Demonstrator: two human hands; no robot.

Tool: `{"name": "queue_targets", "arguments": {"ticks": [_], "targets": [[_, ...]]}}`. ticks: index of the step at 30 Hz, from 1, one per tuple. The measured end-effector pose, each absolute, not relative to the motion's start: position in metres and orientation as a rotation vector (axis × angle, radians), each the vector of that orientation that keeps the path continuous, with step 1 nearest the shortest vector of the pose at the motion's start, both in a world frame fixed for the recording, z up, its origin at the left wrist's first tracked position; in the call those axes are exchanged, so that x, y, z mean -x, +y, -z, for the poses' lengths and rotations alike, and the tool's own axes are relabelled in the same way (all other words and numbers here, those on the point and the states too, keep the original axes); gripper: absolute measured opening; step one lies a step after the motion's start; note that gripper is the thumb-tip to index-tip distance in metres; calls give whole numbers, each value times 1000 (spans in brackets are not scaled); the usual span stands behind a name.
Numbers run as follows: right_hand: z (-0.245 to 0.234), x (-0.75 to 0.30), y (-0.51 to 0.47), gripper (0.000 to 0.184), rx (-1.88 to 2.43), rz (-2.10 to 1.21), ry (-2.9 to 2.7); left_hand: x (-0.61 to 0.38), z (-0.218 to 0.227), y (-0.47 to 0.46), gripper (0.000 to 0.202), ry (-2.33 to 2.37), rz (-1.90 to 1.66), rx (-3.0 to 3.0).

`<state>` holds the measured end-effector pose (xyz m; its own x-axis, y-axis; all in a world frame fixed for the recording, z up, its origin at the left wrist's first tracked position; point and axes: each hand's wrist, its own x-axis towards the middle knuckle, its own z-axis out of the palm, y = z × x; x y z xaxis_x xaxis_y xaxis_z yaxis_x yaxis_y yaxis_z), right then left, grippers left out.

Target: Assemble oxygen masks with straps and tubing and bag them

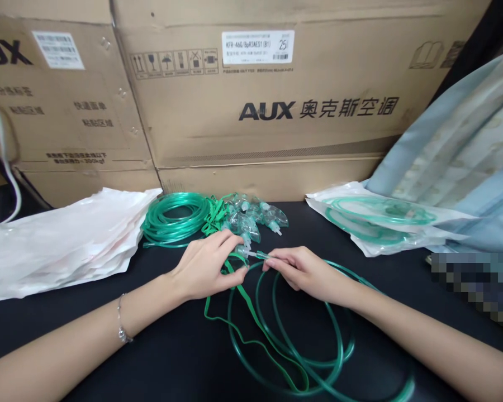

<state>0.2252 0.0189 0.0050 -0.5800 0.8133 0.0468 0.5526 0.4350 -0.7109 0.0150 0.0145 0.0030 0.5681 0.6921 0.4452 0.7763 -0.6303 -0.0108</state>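
My left hand (pixel 213 265) is closed around a clear oxygen mask (pixel 242 258), most of which its fingers hide. A green elastic strap (pixel 251 307) trails from that mask over the black table. Between finger and thumb, my right hand (pixel 304 271) pinches the end of a green oxygen tube (pixel 337 346). The tube's end meets the mask's pale connector (pixel 251 254); how far it is pushed on I cannot tell. Loose loops of the tube lie below and right of my hands. Beyond my left hand is a pile of clear masks (pixel 251 215) with bunched green straps (pixel 216 215).
A coil of green tubing (pixel 176 218) lies behind my left hand. White flat pouches (pixel 62 240) are stacked at left. Clear packs with tubing inside (pixel 377 218) lie at right, near a light blue curtain (pixel 436 139). Large cardboard boxes (pixel 276 145) stand along the back.
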Motion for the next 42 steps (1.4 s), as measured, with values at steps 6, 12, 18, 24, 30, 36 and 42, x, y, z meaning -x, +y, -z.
{"name": "queue_targets", "arguments": {"ticks": [6, 12, 18, 24, 30, 36, 42], "targets": [[-6, -225, 18, 30, 1201, -923, -2321, -14, 0, 14, 34, -1015, 549, 2415], [-7, -226, 19, 30, 1183, -997, -2314, -13, 0, 15, 34, -986, 565, 2439], [-8, -225, 18, 30, 1163, -988, -2328, -15, -3, 11, 37, -880, 448, 2340], [-6, -225, 17, 28, 1091, -908, -2384, -25, -8, 4, 25, -1384, 621, 2651], [-2, -224, 15, 27, 1038, -649, -2468, -31, -12, 3, 25, -1707, 592, 2746], [1, -221, 14, 28, 1079, -700, -2446, -32, -3, 6, 23, -1411, 647, 2564], [2, -218, 16, 27, 1124, -750, -2387, -32, 0, 16, 25, -1053, 545, 2467]]}}
